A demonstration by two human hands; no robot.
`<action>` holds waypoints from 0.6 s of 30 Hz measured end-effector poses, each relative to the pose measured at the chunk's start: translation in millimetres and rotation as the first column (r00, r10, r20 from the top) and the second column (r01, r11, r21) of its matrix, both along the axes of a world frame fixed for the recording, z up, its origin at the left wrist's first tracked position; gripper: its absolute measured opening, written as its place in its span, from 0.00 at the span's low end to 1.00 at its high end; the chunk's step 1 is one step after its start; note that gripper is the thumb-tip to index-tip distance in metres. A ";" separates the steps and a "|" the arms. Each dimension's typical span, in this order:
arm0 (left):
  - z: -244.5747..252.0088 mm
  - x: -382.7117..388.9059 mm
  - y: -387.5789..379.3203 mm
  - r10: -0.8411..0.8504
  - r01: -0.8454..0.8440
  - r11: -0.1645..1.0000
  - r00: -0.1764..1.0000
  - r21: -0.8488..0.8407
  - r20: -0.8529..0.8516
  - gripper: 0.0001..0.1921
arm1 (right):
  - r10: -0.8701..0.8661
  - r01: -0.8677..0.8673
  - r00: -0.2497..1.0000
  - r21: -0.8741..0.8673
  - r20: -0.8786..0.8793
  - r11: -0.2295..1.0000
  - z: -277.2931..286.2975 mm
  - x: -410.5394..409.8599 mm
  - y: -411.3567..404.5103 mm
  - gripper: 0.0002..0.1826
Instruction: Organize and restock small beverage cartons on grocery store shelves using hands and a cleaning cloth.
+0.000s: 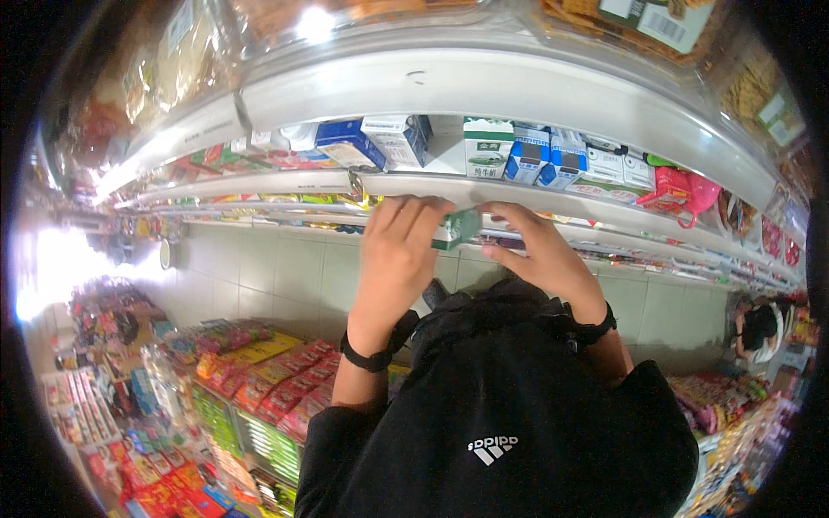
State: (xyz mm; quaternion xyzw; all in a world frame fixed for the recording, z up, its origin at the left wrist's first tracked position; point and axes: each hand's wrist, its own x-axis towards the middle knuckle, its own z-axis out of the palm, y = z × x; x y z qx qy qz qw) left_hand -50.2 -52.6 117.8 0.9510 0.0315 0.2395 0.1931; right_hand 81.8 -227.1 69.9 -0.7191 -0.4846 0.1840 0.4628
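Note:
My left hand [400, 249] holds a small green-and-white carton [464, 228] by its left side, just in front of the shelf edge. My right hand [537, 249] is at the carton's right side with thumb and fingers spread. One of its fingertips is at the carton's far corner; whether it touches cannot be told. On the shelf ahead, a green-and-white milk carton [489, 150] stands beside blue-and-white cartons [528, 158]. To the left are a white carton [396, 144] and a dark blue box [350, 144], with a gap before the milk carton.
A white shelf edge [492, 81] runs above the cartons, with clear food tubs [635, 26] on top. A pink package with a hook [686, 191] sits at right. Behind me are red snack packets [304, 375]. Another person [761, 330] is low down at far right.

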 end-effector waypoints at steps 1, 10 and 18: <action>1.2 4.4 4.3 0.016 -0.020 0.997 0.998 0.072 0.060 0.25 | -0.028 0.026 0.997 -0.023 -0.069 0.999 -2.3 1.7 -4.7 0.24; 3.1 54.5 38.0 0.059 -0.099 0.954 0.987 0.283 0.147 0.21 | -0.070 0.060 0.991 -0.093 -0.113 0.994 -12.5 -6.1 -45.3 0.15; -14.8 90.7 39.1 0.127 -0.181 0.936 0.973 0.302 0.191 0.29 | -0.177 0.172 0.981 -0.064 -0.074 0.983 -22.5 -11.0 -72.8 0.14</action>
